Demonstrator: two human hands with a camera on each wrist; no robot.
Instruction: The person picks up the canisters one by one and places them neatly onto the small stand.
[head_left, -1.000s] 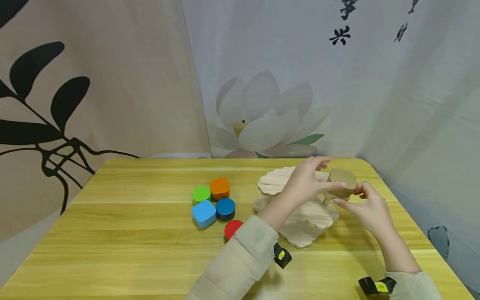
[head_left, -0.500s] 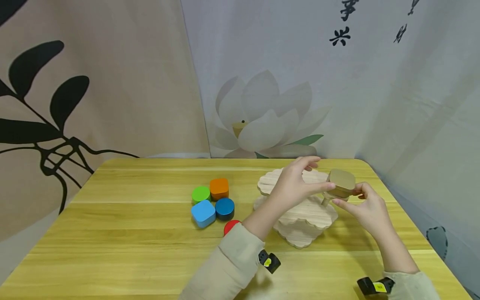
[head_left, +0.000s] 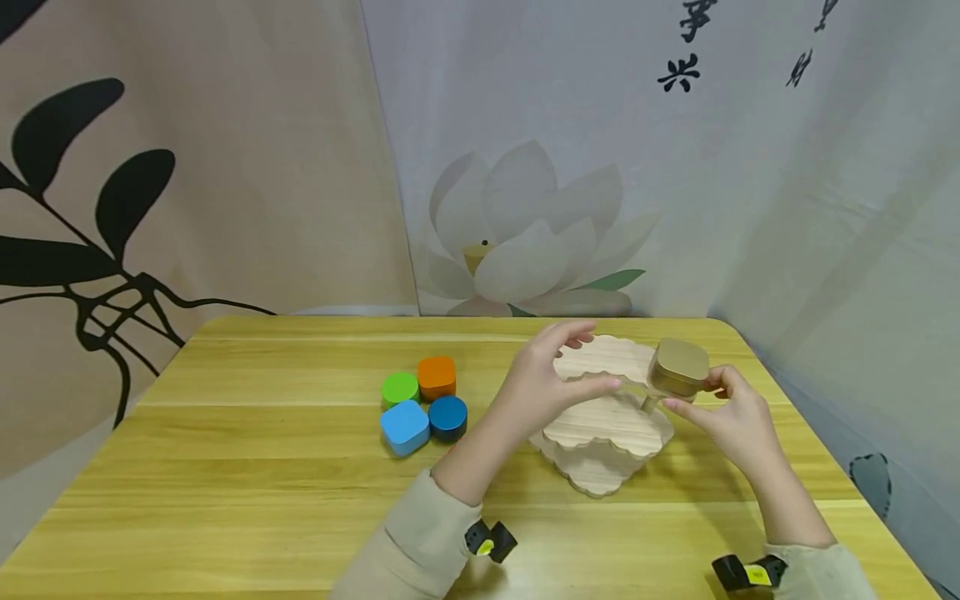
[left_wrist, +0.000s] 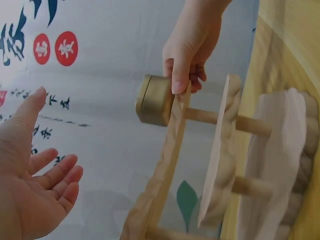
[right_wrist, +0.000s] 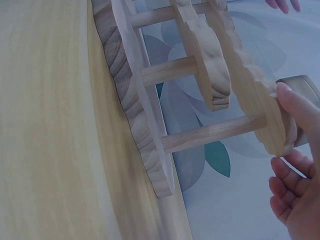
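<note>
A tiered stand of pale wood with scalloped shelves [head_left: 596, 421] rises from the right part of the table, its levels joined by round pegs [right_wrist: 215, 134]. On the right end of its top shelf [left_wrist: 167, 160] sits a gold block with rounded corners [head_left: 681, 367]. My right hand [head_left: 738, 421] pinches that shelf's edge beside the block, thumb and fingertips at the rim. Fingers spread and holding nothing, my left hand [head_left: 536, 375] hovers over the stand's left side, apart from the gold block, as the left wrist view shows.
Left of the stand, a green block [head_left: 400, 389], an orange block [head_left: 437, 377], a light blue block [head_left: 405, 427] and a dark blue block [head_left: 447, 418] cluster on the wooden table [head_left: 225, 467]. A printed curtain [head_left: 300, 167] hangs behind.
My left hand has let go of the gold block and drawn away to the left, its forearm now hiding the red block. The right hand has stayed at the shelf.
</note>
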